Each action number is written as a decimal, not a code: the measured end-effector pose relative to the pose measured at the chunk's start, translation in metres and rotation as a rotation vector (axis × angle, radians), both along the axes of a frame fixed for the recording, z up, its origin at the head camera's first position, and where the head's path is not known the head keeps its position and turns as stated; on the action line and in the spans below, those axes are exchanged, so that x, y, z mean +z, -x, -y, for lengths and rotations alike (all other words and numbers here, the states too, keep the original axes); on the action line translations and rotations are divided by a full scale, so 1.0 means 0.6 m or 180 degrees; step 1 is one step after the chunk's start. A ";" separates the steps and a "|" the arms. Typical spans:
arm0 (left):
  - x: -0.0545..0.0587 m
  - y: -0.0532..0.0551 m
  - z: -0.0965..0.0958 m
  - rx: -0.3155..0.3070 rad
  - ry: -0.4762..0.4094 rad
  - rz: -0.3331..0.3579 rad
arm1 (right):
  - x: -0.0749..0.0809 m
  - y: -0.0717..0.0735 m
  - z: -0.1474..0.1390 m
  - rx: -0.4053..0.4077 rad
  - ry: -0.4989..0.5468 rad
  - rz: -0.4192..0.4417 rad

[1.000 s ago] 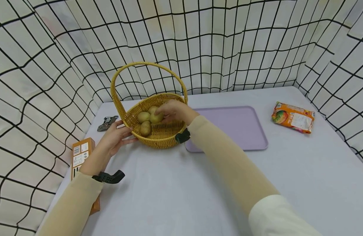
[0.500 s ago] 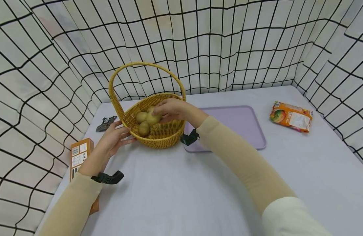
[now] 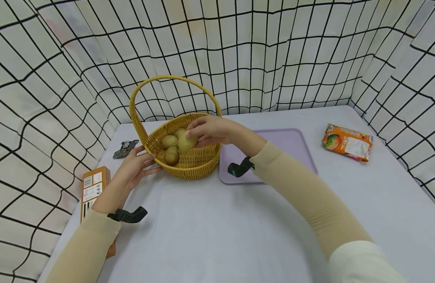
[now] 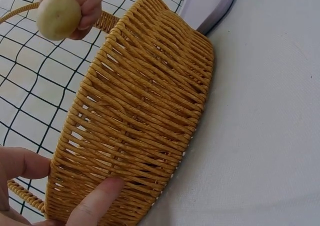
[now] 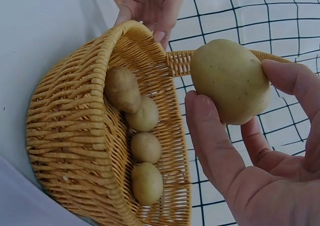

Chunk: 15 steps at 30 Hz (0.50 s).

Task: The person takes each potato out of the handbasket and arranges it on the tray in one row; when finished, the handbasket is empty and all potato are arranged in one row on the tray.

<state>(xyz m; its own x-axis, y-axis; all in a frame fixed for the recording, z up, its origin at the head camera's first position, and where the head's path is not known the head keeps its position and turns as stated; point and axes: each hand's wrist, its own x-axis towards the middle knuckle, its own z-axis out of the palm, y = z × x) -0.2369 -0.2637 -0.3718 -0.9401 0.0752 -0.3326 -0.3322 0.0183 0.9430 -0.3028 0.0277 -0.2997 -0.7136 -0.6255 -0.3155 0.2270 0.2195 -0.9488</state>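
My right hand (image 3: 214,131) pinches a pale yellow potato (image 5: 230,81) between thumb and fingers, held above the basket in the right wrist view. Several more potatoes (image 5: 146,183) lie in a row inside the yellow woven basket (image 3: 199,172), whose tall arched handle stands up. My left hand (image 3: 137,164) rests against the basket's left end near the handle's foot. In the left wrist view its fingers (image 4: 102,198) touch the outer wall and the rim, spread and fairly straight. Part of the left hand is cut off there.
A lilac tray (image 3: 288,151) lies right of the basket, partly behind the right arm. An orange packet (image 3: 347,142) is at the far right. A small dark wrapper (image 3: 124,149) and an orange box (image 3: 93,188) lie on the left. Black netting (image 3: 253,59) surrounds the table.
The right hand has lifted a potato from beside the others and drawn it slightly up and to the right. The left hand stays at the basket's end.
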 end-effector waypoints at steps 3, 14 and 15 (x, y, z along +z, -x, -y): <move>-0.001 0.001 0.000 0.0010 -0.0007 0.0000 | 0.004 -0.002 -0.013 0.0030 -0.0010 -0.0048; -0.003 0.001 0.003 0.0020 -0.0010 -0.0018 | 0.006 -0.009 -0.065 -0.0037 -0.0179 -0.0140; -0.003 0.001 0.003 0.0014 -0.0009 -0.0013 | 0.005 -0.009 -0.070 -0.0051 -0.0190 -0.0128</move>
<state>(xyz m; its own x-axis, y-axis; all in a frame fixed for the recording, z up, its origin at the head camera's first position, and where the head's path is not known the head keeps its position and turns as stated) -0.2377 -0.2655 -0.3737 -0.9417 0.0721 -0.3286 -0.3285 0.0141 0.9444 -0.2972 0.0698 -0.2967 -0.7362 -0.5949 -0.3226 0.1928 0.2726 -0.9426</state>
